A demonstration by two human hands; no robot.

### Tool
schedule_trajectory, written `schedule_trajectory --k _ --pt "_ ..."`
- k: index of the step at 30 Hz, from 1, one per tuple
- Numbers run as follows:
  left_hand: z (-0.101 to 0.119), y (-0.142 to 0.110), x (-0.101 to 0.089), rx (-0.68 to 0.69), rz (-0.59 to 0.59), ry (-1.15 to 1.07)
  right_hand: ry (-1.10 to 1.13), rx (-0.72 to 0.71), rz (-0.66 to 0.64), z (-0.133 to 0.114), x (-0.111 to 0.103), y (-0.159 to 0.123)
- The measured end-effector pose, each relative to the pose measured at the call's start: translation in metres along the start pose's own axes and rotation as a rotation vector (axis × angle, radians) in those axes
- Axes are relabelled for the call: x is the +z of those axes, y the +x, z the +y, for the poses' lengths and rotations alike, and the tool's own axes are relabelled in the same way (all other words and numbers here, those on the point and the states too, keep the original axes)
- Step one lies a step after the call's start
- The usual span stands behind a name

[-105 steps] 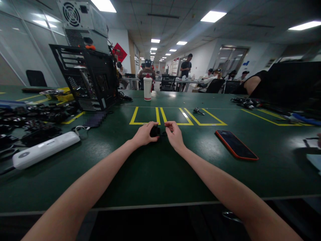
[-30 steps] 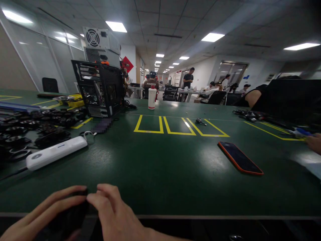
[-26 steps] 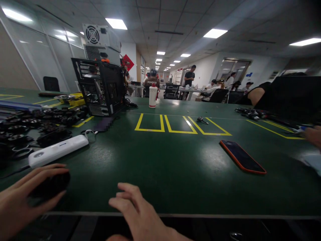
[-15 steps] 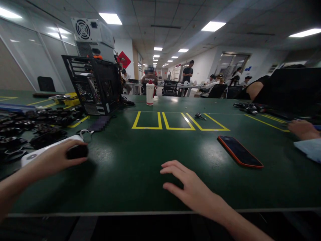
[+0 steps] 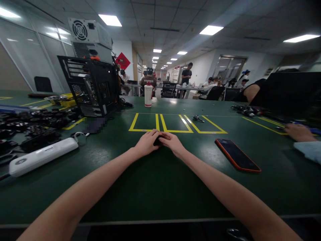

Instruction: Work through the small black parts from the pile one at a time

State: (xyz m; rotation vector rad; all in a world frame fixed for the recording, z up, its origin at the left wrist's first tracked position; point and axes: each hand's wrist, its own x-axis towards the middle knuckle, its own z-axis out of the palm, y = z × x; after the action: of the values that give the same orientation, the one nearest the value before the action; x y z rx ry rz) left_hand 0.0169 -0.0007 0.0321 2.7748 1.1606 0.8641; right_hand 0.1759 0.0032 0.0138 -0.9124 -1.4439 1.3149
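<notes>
My left hand (image 5: 148, 143) and my right hand (image 5: 172, 142) meet over the middle of the green table (image 5: 160, 187), just in front of the yellow tape rectangles. Between them is a small black part (image 5: 157, 142), mostly hidden by fingers, so its kind cannot be made out. The left fingers curl over it from one side, and the right fingertips close on it from the other. A white power strip (image 5: 45, 156) lies left of my arms. To the right rests a phone (image 5: 238, 155) with an orange edge.
Many black parts (image 5: 37, 124) are heaped at the left, before an open computer case (image 5: 92, 87). A white cup (image 5: 148, 96) stands behind the tape. A small dark piece (image 5: 198, 118) lies in the right rectangle. Another person's hand (image 5: 298, 132) works at the right edge.
My left hand has carried the black part from beside the power strip to the table's middle. My right hand has moved forward, and its open fingers have closed on the part.
</notes>
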Motion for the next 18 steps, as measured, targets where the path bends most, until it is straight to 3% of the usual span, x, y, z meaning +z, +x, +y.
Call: schedule_trajectory --k 6,12,18 --pt "-0.009 -0.006 0.005 -0.096 0.063 -0.133 0.014 0.040 0.029 0.002 0.000 0.000" --pt "-0.019 -0.012 0.005 -0.039 0.085 -0.285 -0.002 0.009 0.017 0.000 0.002 -0.003" --pt "-0.023 -0.014 0.008 -0.065 0.086 -0.358 0.016 0.037 0.003 -0.004 0.000 -0.004"
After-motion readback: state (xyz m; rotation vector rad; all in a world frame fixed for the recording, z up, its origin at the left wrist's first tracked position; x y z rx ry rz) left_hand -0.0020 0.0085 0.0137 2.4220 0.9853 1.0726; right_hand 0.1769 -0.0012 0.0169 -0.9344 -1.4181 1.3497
